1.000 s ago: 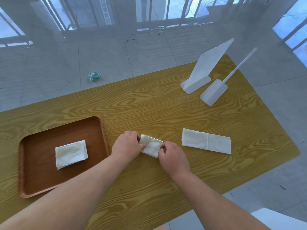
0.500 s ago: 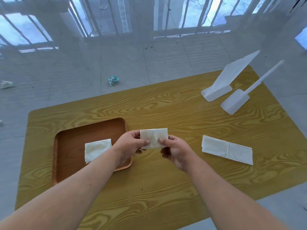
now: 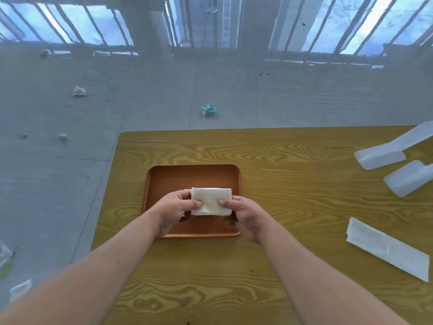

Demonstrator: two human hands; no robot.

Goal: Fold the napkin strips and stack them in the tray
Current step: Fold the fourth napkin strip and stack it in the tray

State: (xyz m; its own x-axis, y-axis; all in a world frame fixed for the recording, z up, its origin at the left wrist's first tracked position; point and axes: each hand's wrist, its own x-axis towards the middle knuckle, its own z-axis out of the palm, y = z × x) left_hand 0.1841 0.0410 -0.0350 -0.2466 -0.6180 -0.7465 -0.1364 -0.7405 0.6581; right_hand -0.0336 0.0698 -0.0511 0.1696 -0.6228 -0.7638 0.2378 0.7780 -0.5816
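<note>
Nearest the camera, two bare forearms reach forward over the desk (image 3: 269,188) and meet above the near half of the brown tray (image 3: 164,177). The left hand (image 3: 174,208) pinches the left end of the folded napkin (image 3: 210,201), thumb on top and fingers curled beneath. The right hand (image 3: 243,213) pinches the right end in the same way. Both hands are closed on the paper, not spread.

The folded napkin is a short white rectangle, its long axis running left to right, square with the tray's near rim. It lies directly between the two hands, so neither is nearer. It sits over the tray floor, and whether it touches what is under it cannot be told. A thin white edge showing just behind its far side suggests another folded napkin already lies in the tray, mostly hidden.

The step in hand looks like setting this piece on the stack. That calls for lowering it straight down and releasing both ends together, since an uneven release could let the fold spring open or land skewed.

Well off to the right, an unfolded napkin strip (image 3: 386,248) lies flat on the desk, angled away to the near right, nearer the right hand. Farther back at the right edge stand two white plastic pieces (image 3: 384,157). Beyond the desk, crumpled scraps litter the floor (image 3: 140,102).
</note>
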